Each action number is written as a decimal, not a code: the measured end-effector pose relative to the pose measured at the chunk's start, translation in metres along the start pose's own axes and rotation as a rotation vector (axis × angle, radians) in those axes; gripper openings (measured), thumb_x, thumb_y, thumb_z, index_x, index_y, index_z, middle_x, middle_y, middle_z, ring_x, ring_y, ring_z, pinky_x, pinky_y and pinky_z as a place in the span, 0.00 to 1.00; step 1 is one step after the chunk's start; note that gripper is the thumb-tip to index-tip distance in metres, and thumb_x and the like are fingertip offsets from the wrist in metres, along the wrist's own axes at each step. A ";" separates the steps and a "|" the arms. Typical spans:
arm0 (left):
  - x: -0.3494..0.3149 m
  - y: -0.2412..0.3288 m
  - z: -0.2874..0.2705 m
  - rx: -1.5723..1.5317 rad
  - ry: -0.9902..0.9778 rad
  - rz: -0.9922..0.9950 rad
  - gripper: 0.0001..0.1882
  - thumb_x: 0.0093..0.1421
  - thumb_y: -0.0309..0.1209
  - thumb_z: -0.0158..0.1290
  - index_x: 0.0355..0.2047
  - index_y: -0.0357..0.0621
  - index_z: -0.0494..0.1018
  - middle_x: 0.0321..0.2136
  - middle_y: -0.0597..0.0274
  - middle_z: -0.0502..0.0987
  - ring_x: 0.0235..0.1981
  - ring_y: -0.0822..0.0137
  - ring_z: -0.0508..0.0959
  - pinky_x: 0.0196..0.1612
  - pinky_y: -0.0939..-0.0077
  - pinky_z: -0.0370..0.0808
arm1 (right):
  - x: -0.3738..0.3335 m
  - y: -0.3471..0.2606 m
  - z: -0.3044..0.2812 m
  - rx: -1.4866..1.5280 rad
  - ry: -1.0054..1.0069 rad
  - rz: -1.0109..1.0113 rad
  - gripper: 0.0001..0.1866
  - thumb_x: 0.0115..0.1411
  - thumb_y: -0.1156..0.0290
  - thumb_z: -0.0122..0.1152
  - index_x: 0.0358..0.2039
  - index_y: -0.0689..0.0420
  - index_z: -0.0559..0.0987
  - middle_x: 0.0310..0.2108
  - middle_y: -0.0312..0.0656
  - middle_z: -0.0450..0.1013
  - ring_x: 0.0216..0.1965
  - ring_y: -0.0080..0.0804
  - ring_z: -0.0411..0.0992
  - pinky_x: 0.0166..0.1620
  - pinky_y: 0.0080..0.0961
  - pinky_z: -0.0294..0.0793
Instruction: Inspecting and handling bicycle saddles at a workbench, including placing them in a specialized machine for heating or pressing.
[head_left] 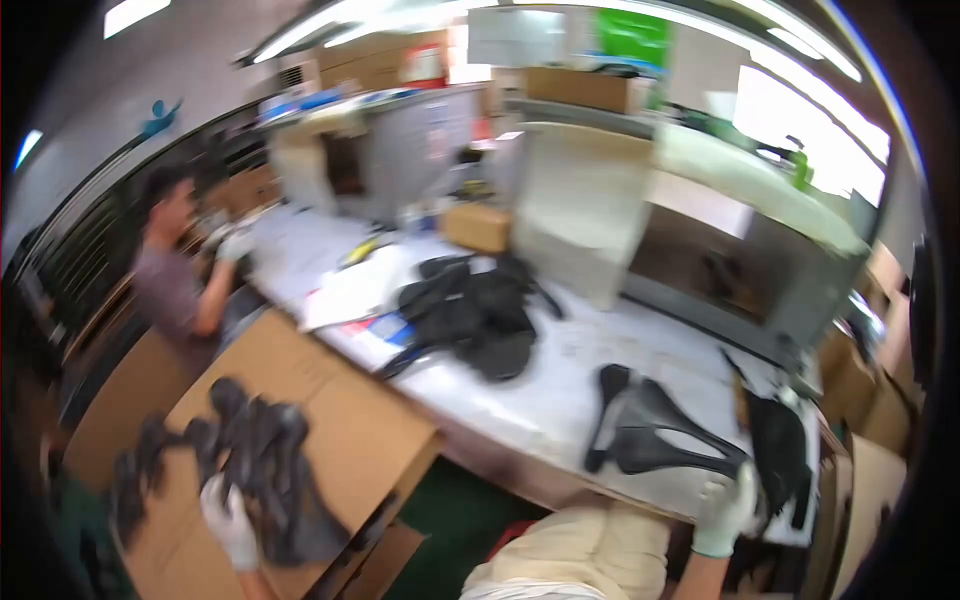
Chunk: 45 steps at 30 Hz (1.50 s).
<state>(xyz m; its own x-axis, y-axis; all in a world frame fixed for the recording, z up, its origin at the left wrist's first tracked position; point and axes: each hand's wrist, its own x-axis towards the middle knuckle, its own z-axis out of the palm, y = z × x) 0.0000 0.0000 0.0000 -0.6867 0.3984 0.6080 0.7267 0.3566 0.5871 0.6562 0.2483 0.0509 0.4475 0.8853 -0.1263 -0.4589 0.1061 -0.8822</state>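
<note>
On the white worktable point(560, 400), at the right, lies a black bicycle saddle point(650, 455) with a long central cut-out. My right hand point(727, 510), in a white glove, grips its narrow end at the table's near edge. To the left, my gloved left hand point(230, 525) reaches to a pile of dark saddle-shaped pieces point(275, 450) on a cardboard box point(350, 400). Its thumb and fingers look apart beside the pieces, though motion blurs them. Another black saddle-shaped piece point(775, 440) lies just right of the gripped saddle.
A heap of black pieces point(475, 310) covers the table's middle, near white sheets point(360, 285). Behind stand grey box-like booths point(700, 260) and a small carton point(475, 228). At the far left a co-worker point(175, 270) in gloves works at the table. Cardboard point(870, 490) stands at the right.
</note>
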 end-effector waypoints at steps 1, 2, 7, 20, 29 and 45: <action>-0.012 0.042 -0.007 -0.038 0.029 0.107 0.16 0.62 0.24 0.58 0.50 0.34 0.79 0.49 0.45 0.80 0.52 0.49 0.79 0.58 0.58 0.74 | -0.013 -0.021 -0.026 -0.003 0.085 -0.051 0.19 0.70 0.47 0.58 0.40 0.50 0.81 0.23 0.38 0.79 0.18 0.31 0.77 0.20 0.24 0.77; -0.027 0.070 -0.010 -0.175 0.000 0.068 0.13 0.64 0.23 0.55 0.49 0.33 0.78 0.49 0.47 0.79 0.52 0.52 0.78 0.58 0.62 0.73 | -0.027 -0.029 -0.028 -0.030 0.074 -0.088 0.17 0.70 0.48 0.57 0.40 0.49 0.81 0.23 0.38 0.79 0.17 0.32 0.77 0.19 0.26 0.76; -0.049 0.264 0.095 -0.578 -0.314 0.166 0.08 0.71 0.22 0.53 0.46 0.32 0.78 0.44 0.54 0.80 0.45 0.60 0.79 0.54 0.68 0.76 | 0.044 -0.055 -0.066 -0.037 -0.123 -0.124 0.17 0.70 0.57 0.53 0.35 0.59 0.78 0.22 0.46 0.77 0.14 0.37 0.75 0.16 0.29 0.75; -0.069 0.605 0.331 -0.311 -1.441 1.155 0.30 0.64 0.47 0.57 0.58 0.37 0.73 0.52 0.45 0.79 0.51 0.44 0.79 0.54 0.55 0.77 | 0.050 -0.078 -0.073 -1.493 -0.279 -0.118 0.32 0.63 0.48 0.65 0.54 0.65 0.79 0.37 0.56 0.82 0.39 0.53 0.82 0.44 0.43 0.81; -0.111 0.514 0.296 0.060 -1.247 1.138 0.45 0.62 0.54 0.59 0.68 0.31 0.63 0.66 0.32 0.66 0.69 0.31 0.63 0.67 0.35 0.64 | 0.062 -0.049 -0.047 -1.320 -0.277 -0.394 0.29 0.61 0.58 0.71 0.57 0.65 0.78 0.33 0.50 0.79 0.32 0.50 0.79 0.38 0.42 0.79; -0.033 0.479 0.321 -0.252 -1.227 1.655 0.19 0.60 0.35 0.53 0.51 0.52 0.79 0.58 0.60 0.76 0.64 0.54 0.72 0.64 0.47 0.70 | 0.066 -0.035 0.006 -1.483 -0.424 -0.192 0.31 0.62 0.51 0.68 0.55 0.64 0.77 0.35 0.52 0.80 0.34 0.53 0.80 0.41 0.47 0.79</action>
<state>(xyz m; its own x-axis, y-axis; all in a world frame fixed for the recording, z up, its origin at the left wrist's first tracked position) 0.3765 0.4288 0.0892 0.9081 0.4186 -0.0081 0.4175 -0.9040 0.0917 0.6973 0.3061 0.0760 0.0494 0.9972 -0.0559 0.8352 -0.0719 -0.5452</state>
